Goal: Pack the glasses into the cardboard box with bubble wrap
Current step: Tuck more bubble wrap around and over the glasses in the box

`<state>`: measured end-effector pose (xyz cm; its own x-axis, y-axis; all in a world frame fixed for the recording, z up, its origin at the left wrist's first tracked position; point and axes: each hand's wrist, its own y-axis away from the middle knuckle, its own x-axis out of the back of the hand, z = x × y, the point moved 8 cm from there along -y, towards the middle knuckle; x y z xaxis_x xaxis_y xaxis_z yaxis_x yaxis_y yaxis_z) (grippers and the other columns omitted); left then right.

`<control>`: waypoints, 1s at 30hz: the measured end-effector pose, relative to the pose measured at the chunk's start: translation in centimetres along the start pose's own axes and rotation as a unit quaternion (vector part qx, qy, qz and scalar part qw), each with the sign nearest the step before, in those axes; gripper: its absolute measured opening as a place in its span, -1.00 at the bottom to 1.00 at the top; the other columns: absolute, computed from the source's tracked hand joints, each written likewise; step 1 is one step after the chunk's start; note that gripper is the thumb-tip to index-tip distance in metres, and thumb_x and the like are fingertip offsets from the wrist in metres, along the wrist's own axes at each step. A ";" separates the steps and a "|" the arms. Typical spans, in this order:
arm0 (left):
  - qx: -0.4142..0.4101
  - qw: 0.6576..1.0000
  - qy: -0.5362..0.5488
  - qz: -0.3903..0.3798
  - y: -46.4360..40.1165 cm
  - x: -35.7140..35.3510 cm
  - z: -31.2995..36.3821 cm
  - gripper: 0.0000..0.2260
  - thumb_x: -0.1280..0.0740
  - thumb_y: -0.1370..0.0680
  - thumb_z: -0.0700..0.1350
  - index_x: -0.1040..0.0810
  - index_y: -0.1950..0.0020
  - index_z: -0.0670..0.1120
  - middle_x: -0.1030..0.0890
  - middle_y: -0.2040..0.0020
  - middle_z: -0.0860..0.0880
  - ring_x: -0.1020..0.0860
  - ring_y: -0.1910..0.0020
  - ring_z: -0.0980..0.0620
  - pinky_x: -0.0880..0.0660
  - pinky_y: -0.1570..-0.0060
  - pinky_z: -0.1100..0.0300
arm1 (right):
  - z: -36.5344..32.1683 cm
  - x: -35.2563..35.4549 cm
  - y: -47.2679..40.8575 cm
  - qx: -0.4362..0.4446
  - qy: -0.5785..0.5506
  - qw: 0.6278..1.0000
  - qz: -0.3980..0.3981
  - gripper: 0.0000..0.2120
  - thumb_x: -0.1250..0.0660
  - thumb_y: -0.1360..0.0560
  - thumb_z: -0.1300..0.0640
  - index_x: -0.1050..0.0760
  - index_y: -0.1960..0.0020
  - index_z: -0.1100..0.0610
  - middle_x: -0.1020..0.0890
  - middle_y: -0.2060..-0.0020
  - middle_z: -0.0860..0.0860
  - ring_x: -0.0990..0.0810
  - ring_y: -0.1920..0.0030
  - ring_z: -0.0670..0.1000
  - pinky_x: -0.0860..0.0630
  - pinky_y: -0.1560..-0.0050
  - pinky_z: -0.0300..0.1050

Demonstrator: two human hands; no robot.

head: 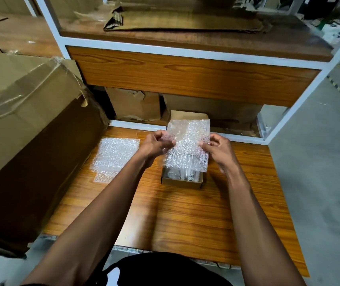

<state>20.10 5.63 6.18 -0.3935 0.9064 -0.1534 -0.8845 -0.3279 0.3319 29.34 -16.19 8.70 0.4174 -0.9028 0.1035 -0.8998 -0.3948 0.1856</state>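
Head view is showing a sheet of bubble wrap hanging over the small open cardboard box on the counter, glasses dimly visible inside. Light, limp and crinkly, the sheet is probably best held at its side edges. Left hand and right hand are doing so, fingers pinching together on it. Spare sheets are lying just left.
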 end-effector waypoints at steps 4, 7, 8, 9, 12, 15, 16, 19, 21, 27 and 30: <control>-0.020 0.999 -0.011 -0.024 -0.2 0.4 0.3 -0.87 -0.44 -0.57 -0.36 -0.69 -0.05 -0.16 -0.73 -0.16 -0.14 -0.68 -0.08 0.01 -0.65 0.00 0.15 | 0.2 0.3 -0.2 0.001 0.002 1.000 -0.016 -0.78 -0.41 -0.54 0.43 -0.64 -0.03 0.13 -0.71 -0.06 0.07 -0.68 -0.18 0.11 -0.65 -0.22 0.04; -0.029 0.999 -0.037 -0.021 -0.3 0.8 0.4 -0.64 -0.23 -0.61 -0.49 -0.68 0.13 -0.11 -0.72 -0.14 -0.15 -0.65 -0.10 -0.05 -0.57 0.07 0.10 | 0.4 0.4 -0.5 -0.002 0.008 1.000 -0.030 -0.72 -0.32 -0.57 0.48 -0.65 0.02 0.14 -0.69 -0.09 0.08 -0.65 -0.19 0.12 -0.61 -0.23 0.19; -0.028 0.999 -0.037 -0.018 -0.3 0.9 0.5 -0.62 -0.21 -0.62 -0.49 -0.68 0.15 -0.11 -0.72 -0.14 -0.15 -0.65 -0.09 -0.06 -0.56 0.12 0.12 | 0.5 0.4 -0.6 -0.002 0.009 0.999 -0.038 -0.72 -0.31 -0.58 0.47 -0.65 0.02 0.14 -0.69 -0.10 0.09 -0.65 -0.22 0.15 -0.60 -0.25 0.22; -0.027 0.999 -0.035 -0.019 -0.4 0.9 0.4 -0.63 -0.22 -0.64 -0.47 -0.69 0.16 -0.12 -0.72 -0.13 -0.17 -0.65 -0.05 -0.06 -0.57 0.17 0.16 | 0.5 0.4 -0.7 -0.004 0.009 0.999 -0.047 -0.74 -0.30 -0.59 0.46 -0.64 0.02 0.14 -0.69 -0.12 0.11 -0.64 -0.24 0.18 -0.60 -0.25 0.22; -0.027 0.998 -0.049 -0.026 -0.9 1.1 0.2 -0.63 -0.23 -0.66 -0.43 -0.73 0.13 -0.12 -0.73 -0.12 -0.15 -0.58 -0.04 -0.13 -0.54 0.09 0.12 | 0.5 0.2 -0.9 -0.012 0.005 0.997 -0.075 -0.77 -0.26 -0.63 0.42 -0.61 -0.01 0.16 -0.65 -0.15 0.16 -0.63 -0.18 0.18 -0.66 -0.08 0.03; -0.036 0.996 -0.068 -0.036 -1.5 1.3 -0.1 -0.68 -0.24 -0.68 -0.39 -0.74 0.06 -0.14 -0.73 -0.09 -0.13 -0.54 -0.06 -0.16 -0.51 0.03 0.07 | 0.7 0.1 -1.2 -0.025 -0.015 0.995 -0.091 -0.76 -0.22 -0.64 0.42 -0.59 0.02 0.17 -0.62 -0.17 0.19 -0.60 -0.17 0.18 -0.65 -0.06 -0.01; -0.039 0.996 -0.071 -0.041 -1.6 1.3 -0.1 -0.69 -0.24 -0.69 -0.38 -0.74 0.03 -0.15 -0.73 -0.10 -0.13 -0.55 -0.06 -0.16 -0.52 0.01 0.06 | 1.0 0.2 -1.4 -0.032 -0.018 0.995 -0.089 -0.74 -0.21 -0.64 0.42 -0.60 0.04 0.18 -0.61 -0.20 0.21 -0.59 -0.20 0.21 -0.63 -0.15 0.08; -0.036 0.996 -0.074 -0.042 -1.6 1.1 0.1 -0.68 -0.18 -0.71 -0.37 -0.73 -0.05 -0.20 -0.74 -0.17 -0.08 -0.62 -0.13 -0.06 -0.58 0.04 0.16 | 1.6 0.3 -1.8 -0.053 -0.033 0.994 -0.087 -0.70 -0.15 -0.67 0.39 -0.63 0.05 0.21 -0.61 -0.23 0.25 -0.58 -0.22 0.20 -0.57 -0.22 0.08; -0.033 0.996 -0.078 -0.036 -1.7 1.1 0.2 -0.68 -0.16 -0.71 -0.34 -0.73 -0.11 -0.23 -0.74 -0.18 -0.05 -0.62 -0.11 0.00 -0.57 0.11 0.23 | 1.5 0.3 -1.8 -0.057 -0.055 0.993 -0.090 -0.69 -0.12 -0.71 0.29 -0.63 0.02 0.23 -0.62 -0.22 0.22 -0.59 -0.30 0.18 -0.58 -0.31 0.12; 0.001 0.998 -0.050 -0.041 -2.5 1.2 -0.4 -0.62 -0.17 -0.73 -0.02 -0.73 -0.18 -0.19 -0.71 -0.25 -0.03 -0.58 -0.12 -0.02 -0.51 -0.05 0.09 | 1.4 0.0 -2.4 -0.050 -0.011 0.994 -0.092 -0.82 -0.44 -0.58 0.26 -0.64 -0.18 0.16 -0.66 -0.21 0.14 -0.64 -0.25 0.12 -0.63 -0.22 0.06; -0.036 0.996 -0.068 -0.036 -3.0 1.2 0.0 -0.78 -0.48 -0.61 -0.07 -0.72 -0.18 -0.17 -0.72 -0.24 -0.03 -0.62 -0.27 -0.08 -0.59 -0.13 0.00 | 1.1 -0.1 -2.7 -0.039 0.010 0.995 -0.086 -0.69 -0.48 -0.51 0.37 -0.63 -0.19 0.12 -0.66 -0.20 0.09 -0.64 -0.22 0.07 -0.64 -0.07 -0.12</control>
<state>22.30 7.66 4.98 -0.2952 0.9544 -0.0451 -0.9266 -0.2745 0.2569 31.60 -15.19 7.07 0.5681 -0.8187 0.0837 -0.8024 -0.5285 0.2771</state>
